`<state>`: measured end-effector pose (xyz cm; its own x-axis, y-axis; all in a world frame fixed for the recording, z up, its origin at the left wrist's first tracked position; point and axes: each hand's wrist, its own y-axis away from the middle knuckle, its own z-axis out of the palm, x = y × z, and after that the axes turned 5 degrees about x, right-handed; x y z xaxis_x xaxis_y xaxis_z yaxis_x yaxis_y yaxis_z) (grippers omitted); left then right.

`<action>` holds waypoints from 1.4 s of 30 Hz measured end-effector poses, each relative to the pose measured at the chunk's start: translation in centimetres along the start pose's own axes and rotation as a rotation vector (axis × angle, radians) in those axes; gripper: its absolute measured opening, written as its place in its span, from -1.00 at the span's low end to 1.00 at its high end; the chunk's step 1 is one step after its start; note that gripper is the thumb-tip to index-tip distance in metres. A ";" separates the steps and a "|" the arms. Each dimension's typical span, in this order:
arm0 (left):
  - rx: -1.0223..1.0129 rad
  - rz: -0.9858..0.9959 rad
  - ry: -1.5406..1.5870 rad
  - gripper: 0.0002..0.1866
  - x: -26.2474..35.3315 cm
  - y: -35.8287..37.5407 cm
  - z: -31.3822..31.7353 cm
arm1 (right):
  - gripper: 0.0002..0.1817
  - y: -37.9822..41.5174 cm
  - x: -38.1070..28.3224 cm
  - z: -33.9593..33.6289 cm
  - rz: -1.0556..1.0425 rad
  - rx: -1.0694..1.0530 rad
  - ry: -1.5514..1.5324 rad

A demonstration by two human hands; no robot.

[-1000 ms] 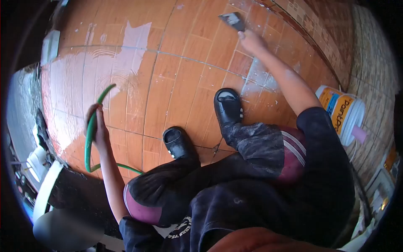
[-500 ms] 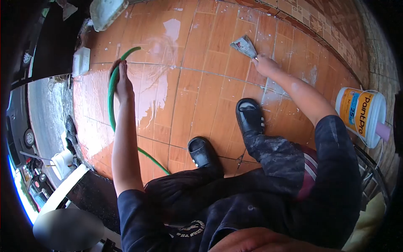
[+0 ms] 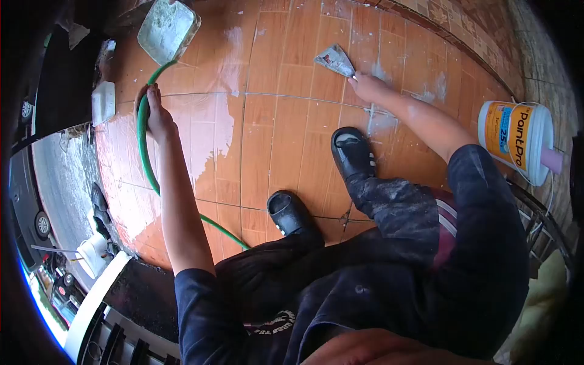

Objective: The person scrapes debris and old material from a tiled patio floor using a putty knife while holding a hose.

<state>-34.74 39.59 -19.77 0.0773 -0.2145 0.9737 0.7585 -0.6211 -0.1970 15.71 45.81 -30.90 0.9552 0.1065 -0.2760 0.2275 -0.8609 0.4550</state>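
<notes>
My left hand (image 3: 160,117) is closed round a green hose (image 3: 146,159). The hose's free end overlaps the near edge of a whitish square tray (image 3: 196,25), which has a pale, wet-looking inside. In my right hand (image 3: 368,89) is the handle of a wide putty knife (image 3: 336,59); its blade is smeared and points to the upper left, over the tiles. Water spreads over the orange tiled floor (image 3: 292,134) below and beside my left hand. Pale smudges mark the tiles near my right hand.
A paint bucket (image 3: 517,139) stands at the right by the wall. A small white container (image 3: 103,102) sits at the floor's left edge, with another white bucket (image 3: 93,255) lower down. My feet in black slides (image 3: 291,213) are on the floor. Outside, a parked car (image 3: 27,201) shows.
My left hand has moved up and left with the hose, whose end is now at the tray. My right hand and putty knife have shifted slightly left; the whole view has shifted a little too.
</notes>
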 end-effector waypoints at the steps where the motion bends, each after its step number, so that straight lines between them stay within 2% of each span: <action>1: 0.009 -0.001 -0.007 -0.83 0.1 -0.1 0.1 | -0.54 0.0 0.0 0.0 0.012 0.008 -0.002; 14: -0.043 0.068 -0.035 -0.85 1.0 0.2 -0.4 | -0.51 0.1 -0.4 -0.1 0.034 -0.021 0.010; 42: 0.005 0.025 -0.019 -0.86 1.5 0.5 -1.1 | -0.49 -0.5 0.2 1.0 0.025 0.000 0.036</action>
<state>-35.01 38.14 -18.51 0.1081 -0.2155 0.9705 0.7593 -0.6122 -0.2205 15.62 45.73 -32.04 0.9667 0.1031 -0.2341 0.2038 -0.8635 0.4614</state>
